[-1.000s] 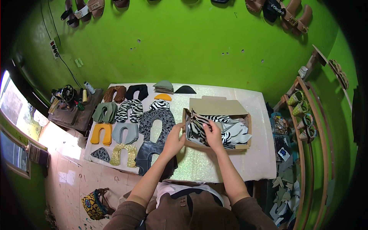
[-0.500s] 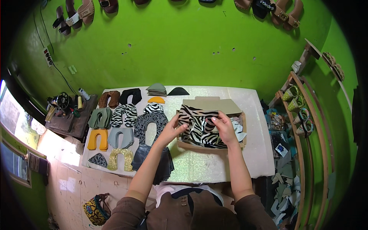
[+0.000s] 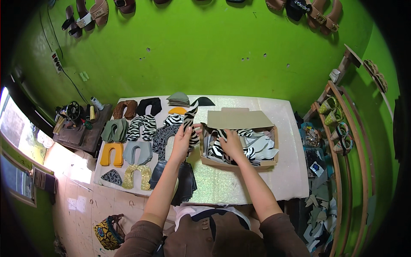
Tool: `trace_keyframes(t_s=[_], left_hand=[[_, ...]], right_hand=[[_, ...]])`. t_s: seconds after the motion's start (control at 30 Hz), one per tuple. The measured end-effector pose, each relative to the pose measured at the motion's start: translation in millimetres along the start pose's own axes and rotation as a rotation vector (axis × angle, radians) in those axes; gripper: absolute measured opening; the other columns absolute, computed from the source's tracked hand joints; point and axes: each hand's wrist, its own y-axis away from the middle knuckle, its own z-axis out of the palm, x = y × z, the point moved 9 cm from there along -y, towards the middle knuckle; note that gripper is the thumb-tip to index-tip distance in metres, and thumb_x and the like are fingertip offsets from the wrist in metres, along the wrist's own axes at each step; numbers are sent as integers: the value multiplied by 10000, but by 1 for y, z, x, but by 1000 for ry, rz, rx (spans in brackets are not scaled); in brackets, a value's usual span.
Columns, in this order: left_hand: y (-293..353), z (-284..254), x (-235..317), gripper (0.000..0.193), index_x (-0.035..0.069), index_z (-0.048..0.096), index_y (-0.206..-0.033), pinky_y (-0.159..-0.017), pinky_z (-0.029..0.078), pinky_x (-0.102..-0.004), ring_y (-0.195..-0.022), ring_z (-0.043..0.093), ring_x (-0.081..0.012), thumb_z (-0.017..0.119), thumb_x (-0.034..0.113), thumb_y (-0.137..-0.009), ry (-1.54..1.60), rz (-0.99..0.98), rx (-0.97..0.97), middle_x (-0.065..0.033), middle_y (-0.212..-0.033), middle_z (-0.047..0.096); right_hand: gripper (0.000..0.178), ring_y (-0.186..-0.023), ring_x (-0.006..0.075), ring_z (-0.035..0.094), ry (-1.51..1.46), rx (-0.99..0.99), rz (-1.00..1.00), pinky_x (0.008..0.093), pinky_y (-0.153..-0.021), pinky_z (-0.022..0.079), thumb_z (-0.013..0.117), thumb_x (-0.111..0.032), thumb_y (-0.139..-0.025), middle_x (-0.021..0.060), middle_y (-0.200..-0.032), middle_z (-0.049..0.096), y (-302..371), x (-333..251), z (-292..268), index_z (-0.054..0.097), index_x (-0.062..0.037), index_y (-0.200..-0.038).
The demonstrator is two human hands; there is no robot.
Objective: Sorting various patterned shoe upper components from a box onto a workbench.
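My left hand (image 3: 183, 139) grips a zebra-print material piece (image 3: 191, 118), held on edge just left of an open cardboard box (image 3: 239, 118). The piece covers part of the grey-black patterned U-shaped cutouts (image 3: 160, 143) behind it. Inside the box, my right hand (image 3: 232, 144) has its fingers closed on another zebra-print piece (image 3: 217, 150). Further zebra-print pieces and several pale grey-white scraps (image 3: 264, 145) lie around that hand. The fingertips of my right hand are partly hidden among the material.
U-shaped stacks cover the table's left side, including yellow (image 3: 111, 154), grey (image 3: 137, 153) and glittery gold (image 3: 136, 177). Dark folded material (image 3: 183, 182) overhangs the front edge. A sewing machine (image 3: 73, 112) stands left; a wooden rack with sandals (image 3: 332, 111) stands right.
My left hand has moved left out of the box area with the zebra-print piece, which both hands held spread over the box before. My right hand has gone down into the box.
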Motion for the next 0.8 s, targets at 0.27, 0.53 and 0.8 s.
trace_keyframes(t_s=[0.27, 0.53, 0.8], left_hand=[[14, 13, -36, 238, 28, 419, -1119, -742, 498, -286, -863, 587, -162, 360, 182, -947, -12, -111, -7, -106, -1037, 569], [17, -3, -37, 229, 24, 430, -1100, -718, 511, -300, -865, 591, -184, 351, 172, -944, 133, -219, 46, -114, -1028, 575], [7, -1, -54, 421, -5, 478, -1072, -716, 506, -301, -796, 605, -184, 279, 346, -950, 250, -305, -3, -112, -945, 613]], right_hand=[[590, -1029, 386, 437, 298, 12, 51, 440, -906, 357, 630, -288, -695, 231, -1118, 437, -5, 4, 30, 436, -62, -1205], [406, -1004, 330, 501, -327, 193, -120, 352, -876, 403, 594, -43, -686, 175, -1050, 506, -7, 0, -33, 521, -38, -1085], [396, -993, 153, 485, -783, -76, -222, 261, -876, 380, 604, -46, -775, 65, -1060, 476, 13, -67, -91, 500, -46, -1158]])
